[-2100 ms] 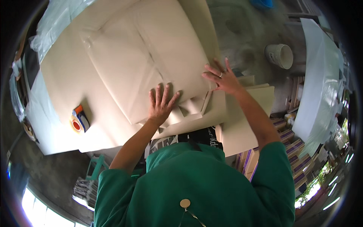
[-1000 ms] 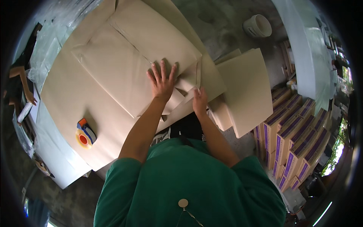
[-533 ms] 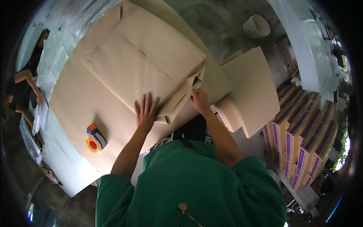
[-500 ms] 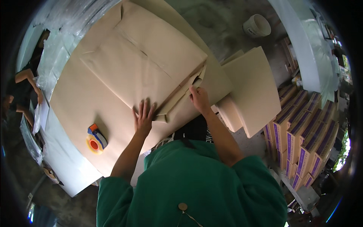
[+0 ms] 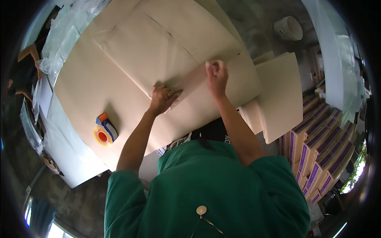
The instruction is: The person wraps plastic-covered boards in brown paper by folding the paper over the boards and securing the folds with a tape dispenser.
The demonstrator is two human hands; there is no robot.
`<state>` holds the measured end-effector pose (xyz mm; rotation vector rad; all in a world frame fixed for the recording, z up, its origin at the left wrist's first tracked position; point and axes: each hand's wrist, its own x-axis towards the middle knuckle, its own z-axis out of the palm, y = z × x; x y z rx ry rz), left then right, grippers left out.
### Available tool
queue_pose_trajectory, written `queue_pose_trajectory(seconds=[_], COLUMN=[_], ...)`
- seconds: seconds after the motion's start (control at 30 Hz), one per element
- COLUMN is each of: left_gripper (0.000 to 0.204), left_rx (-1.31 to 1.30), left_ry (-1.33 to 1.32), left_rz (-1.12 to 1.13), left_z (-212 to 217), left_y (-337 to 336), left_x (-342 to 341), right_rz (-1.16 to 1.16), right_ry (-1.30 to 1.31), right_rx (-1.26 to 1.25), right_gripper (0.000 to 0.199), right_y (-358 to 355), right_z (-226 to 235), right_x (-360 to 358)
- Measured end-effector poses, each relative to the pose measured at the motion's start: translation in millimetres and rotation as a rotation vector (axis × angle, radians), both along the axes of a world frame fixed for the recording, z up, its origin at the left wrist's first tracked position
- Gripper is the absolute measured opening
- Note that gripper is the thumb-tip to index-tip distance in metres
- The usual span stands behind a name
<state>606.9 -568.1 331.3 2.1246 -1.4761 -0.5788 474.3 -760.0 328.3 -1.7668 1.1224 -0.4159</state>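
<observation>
Brown wrapping paper (image 5: 87, 91) spreads under and over a large flat package (image 5: 143, 43) in front of me. A darker, shaded strip of folded paper (image 5: 192, 81) runs slantwise along the package's near edge, between my two hands. My left hand (image 5: 162, 98) rests at the near left end of that strip, its fingers bent and apart, the thumb stretched along the fold. At the strip's other end, my right hand (image 5: 217, 77) has its fingers curled in against the paper; the fingertips are slightly blurred. A tape dispenser (image 5: 106, 130) with an orange end lies on the paper left of my left forearm.
More brown sheets (image 5: 279, 95) are stacked at the right, with purple-striped cartons (image 5: 317, 150) beyond. A white bucket (image 5: 287, 28) stands on the floor at the far right. Clear plastic film (image 5: 65, 39) covers things at the far left, near another person's arm (image 5: 29, 53).
The raised, partly open flap along the near edge now lies flatter over the package. Both hands have moved farther away from me, and my left hand has changed from flat to bent fingers.
</observation>
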Motion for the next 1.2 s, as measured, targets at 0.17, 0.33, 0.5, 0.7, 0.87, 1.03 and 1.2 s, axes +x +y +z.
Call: queue_pose_trajectory(seconds=[0.17,0.33,0.5,0.7,0.87,1.03,1.2], left_gripper=[0.012,0.022,0.072,0.045,0.068,0.059,0.055], left_rx=[-0.082,0.002,0.802,0.190,0.155,0.499,0.754], left_ry=[0.042,-0.068,-0.406,0.023,0.279,0.125,-0.016], left_rz=[0.012,0.976,1.392,0.669,0.050,-0.349,-0.379], left_z=[-14,9,-12,48,158,111,76], left_y=[7,80,248,155,-140,-307,-305], left_x=[6,37,50,97,53,31,23], right_rz=[0.224,0.254,0.300,0.287,0.256,0.107,0.002], right_ry=[0.226,0.525,0.603,0.677,0.742,0.501,0.392], right_rx=[-0.452,-0.401,-0.362,-0.295,-0.197,-0.229,-0.224], right_gripper=[0.136,0.141,0.140,0.138,0.138,0.133,0.122], right_y=[13,11,7,8,-2,8,-2], right_z=[-27,-19,-5,6,27,12,0], right_x=[-8,-1,7,17,19,19,9])
